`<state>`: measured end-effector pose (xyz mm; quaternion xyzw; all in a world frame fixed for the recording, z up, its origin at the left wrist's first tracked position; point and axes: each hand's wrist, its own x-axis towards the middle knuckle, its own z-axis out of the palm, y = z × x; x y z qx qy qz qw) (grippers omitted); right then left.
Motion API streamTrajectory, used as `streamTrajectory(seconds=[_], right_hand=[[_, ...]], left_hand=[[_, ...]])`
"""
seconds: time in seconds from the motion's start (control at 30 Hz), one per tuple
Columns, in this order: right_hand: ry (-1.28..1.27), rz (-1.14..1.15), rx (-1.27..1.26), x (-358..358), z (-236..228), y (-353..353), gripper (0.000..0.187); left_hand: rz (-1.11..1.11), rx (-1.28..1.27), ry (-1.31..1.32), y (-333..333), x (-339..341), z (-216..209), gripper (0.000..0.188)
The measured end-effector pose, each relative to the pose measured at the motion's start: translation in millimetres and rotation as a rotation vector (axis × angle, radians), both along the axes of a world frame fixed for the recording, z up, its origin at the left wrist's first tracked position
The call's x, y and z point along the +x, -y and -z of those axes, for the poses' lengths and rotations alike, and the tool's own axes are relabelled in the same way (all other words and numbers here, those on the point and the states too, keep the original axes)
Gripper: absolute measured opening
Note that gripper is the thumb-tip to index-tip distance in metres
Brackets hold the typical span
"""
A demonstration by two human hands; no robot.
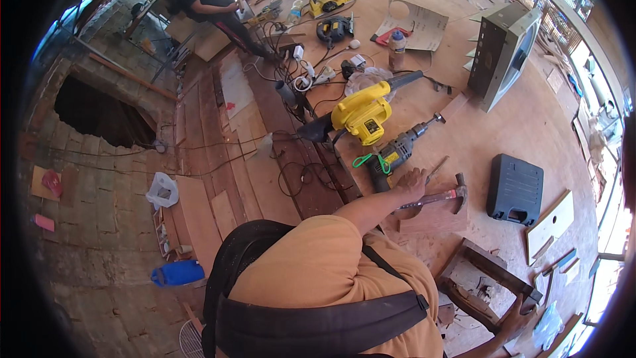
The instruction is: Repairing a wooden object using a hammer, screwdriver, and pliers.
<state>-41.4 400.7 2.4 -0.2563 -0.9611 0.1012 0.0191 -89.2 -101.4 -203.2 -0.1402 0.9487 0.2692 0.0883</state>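
My left hand (412, 184) is over the workbench with its fingers curled at the near end of a narrow chisel-like tool (437, 167); its handle is hidden by the hand. Just beside that hand, a claw hammer (460, 193) with a red and black handle lies across a flat wooden board (434, 217). At the lower right, my right hand (515, 321) grips the near corner of a dark wooden frame (487, 262). Wood chips lie inside the frame. Beyond my left hand lies a power drill (397, 150) with a green cord loop.
A yellow blower (364, 114), a black tool case (515, 189), a bottle (396, 50) and a large metal-sided box (500, 53) stand on the bench. Cables tangle along its left edge. Another person (212, 6) stands at the far left. A dark floor pit (99, 109) opens at the left.
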Motion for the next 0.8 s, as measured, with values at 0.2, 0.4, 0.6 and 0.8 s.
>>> streamTrajectory(seconds=[0.2,0.4,0.6,0.8], right_hand=[[-0.038,-0.041,0.059,-3.9,9.1,-4.1,0.086],[-0.073,-0.047,0.028,-0.7,9.7,-2.7,0.088],[-0.54,-0.248,0.158,-3.1,31.4,-18.3,0.072],[-0.724,-0.447,0.397,24.7,0.7,23.6,0.06]], left_hand=[[0.025,0.038,0.035,-1.2,-7.7,-12.1,0.037],[0.04,0.073,0.139,-6.0,-20.8,-32.4,0.029],[-0.011,0.116,0.127,0.4,-17.7,-8.2,0.033],[-0.265,0.335,0.114,9.9,-25.0,4.6,0.046]])
